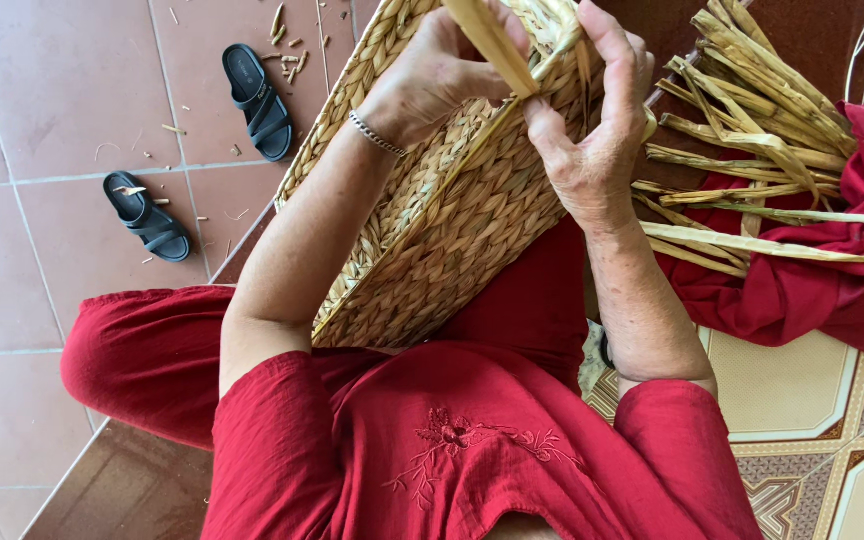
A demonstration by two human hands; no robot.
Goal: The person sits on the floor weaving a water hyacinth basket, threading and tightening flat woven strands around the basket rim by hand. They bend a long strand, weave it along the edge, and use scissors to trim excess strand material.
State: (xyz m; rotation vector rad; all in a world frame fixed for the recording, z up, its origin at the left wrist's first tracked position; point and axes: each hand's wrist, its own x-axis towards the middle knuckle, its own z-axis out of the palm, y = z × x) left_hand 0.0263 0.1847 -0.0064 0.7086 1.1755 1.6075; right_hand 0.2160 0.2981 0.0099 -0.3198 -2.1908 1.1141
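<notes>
A woven straw basket [452, 230] rests tilted on my lap, its braided rim toward the left. My left hand [432, 70], with a thin bracelet on the wrist, grips a flat dried straw strand [492, 45] at the basket's upper edge. My right hand [592, 130] pinches the same strand and the weave beside it, fingers pressed against the basket wall. Both hands touch each other's work area at the top of the basket.
A bundle of dried straw strands [752, 130] lies on a red cloth [812, 290] at the right. Two black sandals [257, 100] [147, 215] sit on the reddish tiled floor at the left, with straw scraps scattered. A patterned mat [812, 440] is at lower right.
</notes>
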